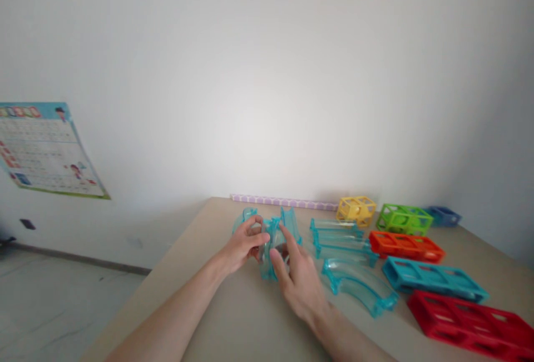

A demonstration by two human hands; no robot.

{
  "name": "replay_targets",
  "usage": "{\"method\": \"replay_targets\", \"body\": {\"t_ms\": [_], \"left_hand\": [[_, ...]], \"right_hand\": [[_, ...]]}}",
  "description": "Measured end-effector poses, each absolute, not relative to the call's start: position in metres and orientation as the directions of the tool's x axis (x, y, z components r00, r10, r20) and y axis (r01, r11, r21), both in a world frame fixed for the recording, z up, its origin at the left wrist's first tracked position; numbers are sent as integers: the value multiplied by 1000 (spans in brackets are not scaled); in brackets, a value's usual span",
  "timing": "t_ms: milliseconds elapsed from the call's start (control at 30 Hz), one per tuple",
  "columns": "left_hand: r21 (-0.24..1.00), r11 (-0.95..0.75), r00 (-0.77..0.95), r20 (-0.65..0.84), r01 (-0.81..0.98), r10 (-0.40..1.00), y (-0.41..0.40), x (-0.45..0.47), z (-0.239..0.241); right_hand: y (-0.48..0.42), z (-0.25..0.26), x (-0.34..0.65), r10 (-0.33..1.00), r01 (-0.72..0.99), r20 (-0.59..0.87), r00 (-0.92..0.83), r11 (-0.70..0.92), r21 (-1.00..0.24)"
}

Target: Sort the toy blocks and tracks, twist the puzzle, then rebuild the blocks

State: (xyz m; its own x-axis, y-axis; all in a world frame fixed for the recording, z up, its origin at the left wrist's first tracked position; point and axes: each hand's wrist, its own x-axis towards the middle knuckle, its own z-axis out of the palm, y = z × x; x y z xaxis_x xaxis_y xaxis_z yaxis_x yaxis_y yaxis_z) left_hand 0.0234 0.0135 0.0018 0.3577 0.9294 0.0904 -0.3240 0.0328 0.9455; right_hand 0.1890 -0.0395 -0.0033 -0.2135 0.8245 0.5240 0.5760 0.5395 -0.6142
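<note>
Between my two hands is a clear teal plastic toy track piece [269, 270], held over the table. My left hand [244, 245] is closed on its left side, with thumb and fingers bent around the edge. My right hand [298, 276] grips the right side, thumb in front and index finger stretched along the top. Fingers hide part of the piece, so I cannot tell whether it is one track or several joined. Just behind the hands lie a curved teal piece [238, 221] and a straight teal track [291, 222].
To the right lie straight clear tracks [340, 248] and a curved track [361, 284]. Beyond them are lattice blocks: yellow [356, 210], green [404, 219], blue [444, 216], orange [406, 246], teal [434, 278] and red [473, 323]. A purple patterned strip [283, 202] runs along the wall.
</note>
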Motion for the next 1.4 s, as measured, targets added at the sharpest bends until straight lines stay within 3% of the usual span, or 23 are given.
{"method": "replay_targets", "body": {"t_ms": [233,800,1133,1400], "left_hand": [[971,0,328,81,-240,941,14,23,1],[961,-7,296,92,-278,951,16,23,2],[951,76,403,55,-301,914,16,20,3],[969,50,415,57,-242,908,17,17,2]], "right_hand": [[-37,-11,186,818,573,522,-241,555,-604],[-36,-12,189,827,505,489,-278,559,-658],[-39,-7,190,811,437,528,-252,582,-686],[-39,-6,191,803,401,547,-235,593,-698]]}}
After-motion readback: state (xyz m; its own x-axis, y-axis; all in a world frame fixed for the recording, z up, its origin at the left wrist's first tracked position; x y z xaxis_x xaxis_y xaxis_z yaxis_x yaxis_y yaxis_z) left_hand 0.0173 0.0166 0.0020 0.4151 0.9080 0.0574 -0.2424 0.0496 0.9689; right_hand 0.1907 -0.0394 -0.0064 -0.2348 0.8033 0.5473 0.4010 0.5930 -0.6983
